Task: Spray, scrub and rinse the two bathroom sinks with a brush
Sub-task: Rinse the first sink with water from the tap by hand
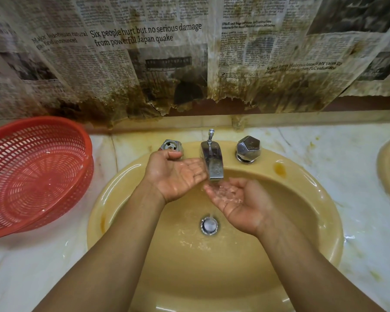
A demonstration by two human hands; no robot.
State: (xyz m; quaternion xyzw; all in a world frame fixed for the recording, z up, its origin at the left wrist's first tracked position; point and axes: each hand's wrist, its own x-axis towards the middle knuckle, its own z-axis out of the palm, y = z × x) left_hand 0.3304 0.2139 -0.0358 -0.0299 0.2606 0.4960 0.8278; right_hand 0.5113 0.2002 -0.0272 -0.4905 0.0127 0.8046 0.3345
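Rinsing is the step we judge in hand: left hand [176,176] and right hand [236,201] lie palm-up under the running chrome tap [213,163] over the round yellow ceramic sink [302,199], each grip released. No brush shows; next move calls for shutting the tap.

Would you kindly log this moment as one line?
left hand: open, palm up by faucet | right hand: open, catching water | sink: wet
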